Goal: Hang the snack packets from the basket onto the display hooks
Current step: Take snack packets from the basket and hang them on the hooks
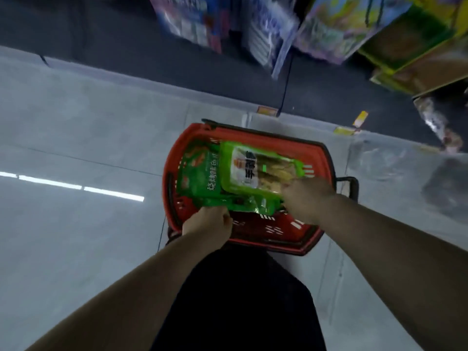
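From the head view, one red plastic shopping basket [174, 173] with black handles stands on the grey floor [76, 122]. Two green snack packets show above it: a dark green foil packet [200, 178] with pale lettering, and a light green packet with a clear window [253, 171] lying over it. The left hand [210, 224] pinches the dark packet's near edge. The right hand [309, 198] grips the light packet's near corner. Blurred, colourful hanging goods [268, 34] fill the top.
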`<act>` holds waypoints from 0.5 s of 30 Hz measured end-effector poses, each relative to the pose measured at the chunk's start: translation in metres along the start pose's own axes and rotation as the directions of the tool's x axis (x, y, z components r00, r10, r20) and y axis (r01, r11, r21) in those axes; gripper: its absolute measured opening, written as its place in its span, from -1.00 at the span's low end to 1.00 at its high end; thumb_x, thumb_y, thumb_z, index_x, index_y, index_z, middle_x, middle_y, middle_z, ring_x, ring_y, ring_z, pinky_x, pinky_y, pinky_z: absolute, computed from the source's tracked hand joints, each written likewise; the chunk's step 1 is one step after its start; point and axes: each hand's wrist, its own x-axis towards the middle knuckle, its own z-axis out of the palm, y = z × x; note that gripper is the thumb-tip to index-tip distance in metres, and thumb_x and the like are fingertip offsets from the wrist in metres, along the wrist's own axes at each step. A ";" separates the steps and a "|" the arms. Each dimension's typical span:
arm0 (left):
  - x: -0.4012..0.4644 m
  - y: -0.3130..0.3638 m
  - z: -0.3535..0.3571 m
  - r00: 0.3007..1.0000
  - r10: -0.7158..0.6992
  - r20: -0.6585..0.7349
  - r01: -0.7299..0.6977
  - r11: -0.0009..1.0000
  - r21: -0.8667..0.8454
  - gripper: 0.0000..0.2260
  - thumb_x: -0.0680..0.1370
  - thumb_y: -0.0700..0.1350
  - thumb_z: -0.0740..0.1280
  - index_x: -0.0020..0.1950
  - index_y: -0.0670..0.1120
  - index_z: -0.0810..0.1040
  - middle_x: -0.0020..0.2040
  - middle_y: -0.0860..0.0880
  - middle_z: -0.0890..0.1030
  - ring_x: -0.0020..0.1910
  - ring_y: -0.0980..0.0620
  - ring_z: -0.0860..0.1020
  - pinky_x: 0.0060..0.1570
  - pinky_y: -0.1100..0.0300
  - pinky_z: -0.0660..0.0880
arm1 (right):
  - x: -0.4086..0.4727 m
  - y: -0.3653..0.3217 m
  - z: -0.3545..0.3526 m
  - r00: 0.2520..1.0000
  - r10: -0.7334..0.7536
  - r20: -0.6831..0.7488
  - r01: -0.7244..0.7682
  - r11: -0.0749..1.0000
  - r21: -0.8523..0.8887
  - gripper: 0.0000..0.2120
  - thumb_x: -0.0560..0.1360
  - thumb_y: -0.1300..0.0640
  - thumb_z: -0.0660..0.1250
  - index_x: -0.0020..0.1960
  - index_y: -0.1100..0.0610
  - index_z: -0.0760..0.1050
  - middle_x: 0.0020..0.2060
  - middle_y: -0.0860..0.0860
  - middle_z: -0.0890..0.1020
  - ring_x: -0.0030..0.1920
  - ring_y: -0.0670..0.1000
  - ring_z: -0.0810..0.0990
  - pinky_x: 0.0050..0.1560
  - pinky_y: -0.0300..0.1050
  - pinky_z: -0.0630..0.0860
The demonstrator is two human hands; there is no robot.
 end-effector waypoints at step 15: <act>0.168 0.058 0.100 0.825 -0.444 0.349 0.415 0.058 -0.908 -0.69 0.51 0.00 0.42 0.12 -0.18 0.54 -0.20 -0.03 0.55 -0.33 0.07 0.52 -0.14 0.06 0.64 | 0.182 0.000 0.095 0.967 0.256 -0.013 -0.220 0.856 0.467 -0.46 0.58 0.05 0.16 0.48 0.25 0.17 0.43 0.24 0.31 0.40 0.21 0.33 0.28 0.04 0.36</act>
